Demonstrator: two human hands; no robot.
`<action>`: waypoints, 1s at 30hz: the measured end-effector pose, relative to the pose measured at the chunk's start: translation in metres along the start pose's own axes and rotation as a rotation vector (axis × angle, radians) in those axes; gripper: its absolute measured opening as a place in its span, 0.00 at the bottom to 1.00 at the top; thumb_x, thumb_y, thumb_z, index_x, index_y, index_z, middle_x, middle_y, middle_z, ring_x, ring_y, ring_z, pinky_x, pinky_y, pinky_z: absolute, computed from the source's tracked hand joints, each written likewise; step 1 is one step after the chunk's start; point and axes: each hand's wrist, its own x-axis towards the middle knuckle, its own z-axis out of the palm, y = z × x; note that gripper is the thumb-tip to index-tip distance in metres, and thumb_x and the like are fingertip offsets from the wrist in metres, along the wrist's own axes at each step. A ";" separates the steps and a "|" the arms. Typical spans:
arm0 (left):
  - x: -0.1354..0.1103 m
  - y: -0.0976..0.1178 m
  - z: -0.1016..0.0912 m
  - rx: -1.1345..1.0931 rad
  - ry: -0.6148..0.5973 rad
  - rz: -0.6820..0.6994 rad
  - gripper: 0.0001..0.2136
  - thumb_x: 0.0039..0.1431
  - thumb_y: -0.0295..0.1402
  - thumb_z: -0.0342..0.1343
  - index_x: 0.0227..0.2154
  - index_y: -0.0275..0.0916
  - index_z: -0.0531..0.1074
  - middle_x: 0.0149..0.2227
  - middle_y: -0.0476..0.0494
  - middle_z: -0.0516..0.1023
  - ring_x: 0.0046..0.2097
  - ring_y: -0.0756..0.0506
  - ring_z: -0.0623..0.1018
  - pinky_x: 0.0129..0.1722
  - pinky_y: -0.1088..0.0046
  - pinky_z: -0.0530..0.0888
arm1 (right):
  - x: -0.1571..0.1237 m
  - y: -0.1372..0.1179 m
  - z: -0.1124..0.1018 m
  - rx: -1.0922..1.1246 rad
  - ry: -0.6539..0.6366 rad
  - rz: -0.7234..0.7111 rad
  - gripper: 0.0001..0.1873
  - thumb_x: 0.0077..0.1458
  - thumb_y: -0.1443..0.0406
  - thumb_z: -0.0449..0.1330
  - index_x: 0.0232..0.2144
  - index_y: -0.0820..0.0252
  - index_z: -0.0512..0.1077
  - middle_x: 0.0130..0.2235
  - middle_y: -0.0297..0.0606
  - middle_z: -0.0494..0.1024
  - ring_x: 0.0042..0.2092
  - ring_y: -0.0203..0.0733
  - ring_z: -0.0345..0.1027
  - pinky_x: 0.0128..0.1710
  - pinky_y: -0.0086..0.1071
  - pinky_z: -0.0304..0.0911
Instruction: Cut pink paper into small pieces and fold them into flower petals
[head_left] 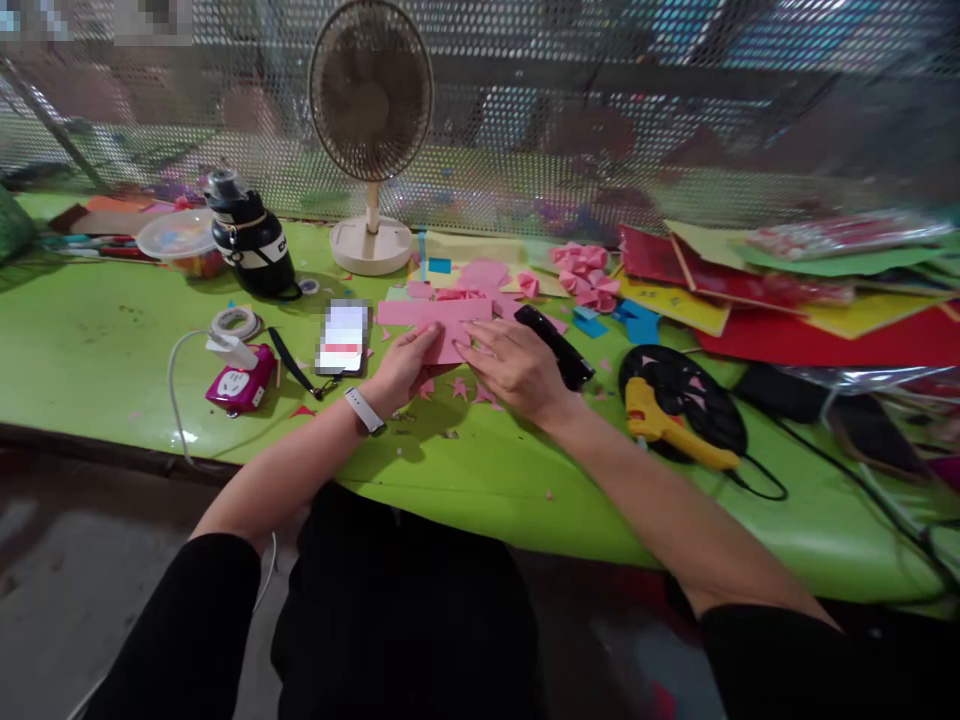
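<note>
My left hand [409, 368] is closed on a piece of pink paper [448, 343], thumb on top and fingers hidden underneath. Across the paper's right side my right hand [517, 370] lies with its fingers stretched out and slightly apart, touching it. Behind the held piece are more pink sheets and scraps [484, 275]. Small pink star-shaped cutouts [459, 387] lie just below the hands. A black stapler-like tool [555, 350] rests right beside my right hand. Farther back sits a cluster of folded pink paper shapes [585, 272].
On the left are a phone [343, 338], a tape roll [235, 323], a magenta power adapter [244, 380] and a black bottle [255, 240]. A fan [371, 240] stands behind. To the right lie a yellow glue gun [675, 430] on a black tray and stacked coloured sheets [817, 335].
</note>
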 end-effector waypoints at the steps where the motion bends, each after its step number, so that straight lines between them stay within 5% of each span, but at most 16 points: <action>1: 0.000 0.000 0.000 -0.009 -0.008 0.004 0.05 0.65 0.32 0.57 0.38 0.34 0.71 0.44 0.38 0.79 0.44 0.46 0.79 0.47 0.64 0.80 | -0.002 0.003 0.001 0.014 0.015 0.016 0.15 0.64 0.67 0.56 0.48 0.54 0.80 0.57 0.42 0.77 0.58 0.51 0.70 0.59 0.50 0.65; 13: 0.004 -0.004 -0.009 0.237 -0.122 -0.112 0.09 0.60 0.37 0.62 0.36 0.36 0.75 0.30 0.45 0.78 0.26 0.52 0.76 0.23 0.78 0.73 | -0.011 0.006 -0.003 0.071 0.021 -0.079 0.16 0.63 0.68 0.57 0.48 0.49 0.80 0.59 0.37 0.76 0.63 0.48 0.64 0.62 0.48 0.63; 17: 0.003 0.002 -0.009 0.245 -0.179 -0.067 0.08 0.62 0.36 0.60 0.37 0.35 0.77 0.32 0.44 0.79 0.27 0.52 0.77 0.27 0.76 0.76 | -0.015 0.007 -0.002 0.142 0.057 -0.007 0.16 0.62 0.68 0.58 0.48 0.49 0.80 0.59 0.37 0.75 0.63 0.48 0.63 0.62 0.49 0.63; 24: -0.003 0.000 -0.005 0.068 -0.274 -0.053 0.02 0.62 0.28 0.60 0.34 0.34 0.76 0.41 0.40 0.82 0.45 0.46 0.82 0.51 0.63 0.78 | -0.012 0.000 0.008 0.476 0.277 0.356 0.09 0.61 0.58 0.62 0.36 0.52 0.81 0.57 0.40 0.76 0.60 0.50 0.66 0.59 0.50 0.64; 27: -0.003 -0.003 -0.006 0.063 -0.334 -0.064 0.10 0.64 0.37 0.59 0.41 0.34 0.76 0.47 0.34 0.81 0.50 0.41 0.81 0.52 0.58 0.78 | -0.012 -0.003 0.014 0.701 0.283 0.576 0.16 0.58 0.51 0.63 0.31 0.57 0.78 0.45 0.41 0.80 0.46 0.47 0.75 0.47 0.42 0.71; 30: -0.002 -0.007 -0.009 0.156 -0.407 0.026 0.21 0.59 0.47 0.61 0.46 0.35 0.76 0.51 0.31 0.79 0.51 0.38 0.80 0.50 0.59 0.78 | -0.013 -0.005 0.018 0.850 0.220 0.719 0.20 0.55 0.47 0.64 0.29 0.58 0.76 0.29 0.34 0.77 0.31 0.39 0.71 0.34 0.33 0.69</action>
